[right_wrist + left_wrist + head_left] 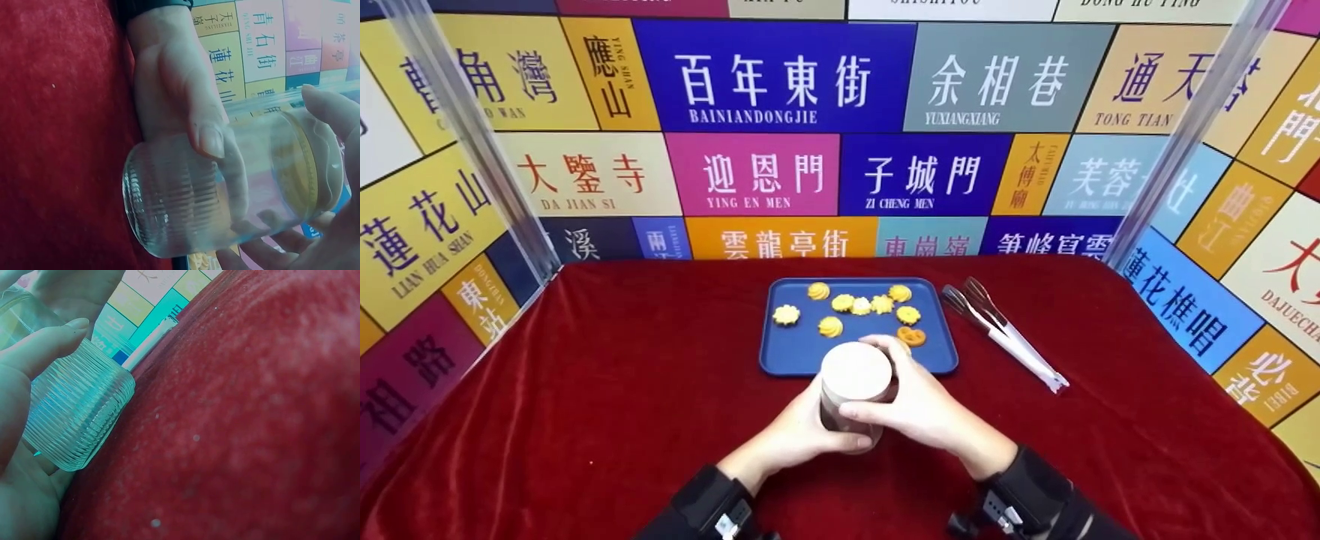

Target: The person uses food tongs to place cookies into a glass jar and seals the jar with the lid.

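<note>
A clear ribbed jar [174,197] with a pale lid [856,371] stands between both hands, in front of the blue tray. My left hand [799,431] grips the lower body of the jar, its thumb lying across the near side. Around the upper part, by the lid, my right hand [922,405] is curled. The right wrist view shows the jar's see-through wall with no contents visible inside. In the left wrist view the ribbed base of the jar [84,410] is close to the red cloth; whether it touches cannot be told.
Behind the jar lies a blue tray [795,352] with several yellow cookies [830,326] and a pretzel [911,335]. Tongs [1012,337] with white handles lie right of the tray. Red cloth [585,420] covers the table. Lettered panels [780,75] and clear posts [1192,127] stand behind.
</note>
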A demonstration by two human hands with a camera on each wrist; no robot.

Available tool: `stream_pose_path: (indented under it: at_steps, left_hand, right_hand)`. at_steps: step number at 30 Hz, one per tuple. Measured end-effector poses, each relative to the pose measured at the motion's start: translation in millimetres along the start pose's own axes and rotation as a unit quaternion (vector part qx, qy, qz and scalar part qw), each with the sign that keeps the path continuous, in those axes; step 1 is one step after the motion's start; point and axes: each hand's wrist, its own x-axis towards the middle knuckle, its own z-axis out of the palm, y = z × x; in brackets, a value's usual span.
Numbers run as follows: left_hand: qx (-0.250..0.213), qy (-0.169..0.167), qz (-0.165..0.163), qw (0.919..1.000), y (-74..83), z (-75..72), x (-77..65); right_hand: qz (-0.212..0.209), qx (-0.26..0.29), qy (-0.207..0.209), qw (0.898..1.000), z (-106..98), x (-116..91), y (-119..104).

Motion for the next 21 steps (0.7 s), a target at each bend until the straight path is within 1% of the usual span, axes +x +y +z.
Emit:
stream_pose_path:
  at_steps: [5, 8, 21]
  left_hand:
    - [0.001, -0.001, 0.000, 1.0000, -0.2, -0.4, 0.3]
    - [-0.002, -0.002, -0.001, 1.0000, 0.3, -0.1, 0.3]
    - [0.005, 0.001, 0.001, 1.0000, 1.9, 0.6, -0.5]
  right_hand:
    - [0.025, -0.002, 0.039, 0.999, 7.5, -1.8, -1.6]
    - [0.033, -0.004, 0.053, 0.998, 9.5, -1.9, -2.1]
    - [0.033, 0.001, 0.041, 0.999, 8.6, -1.8, -2.9]
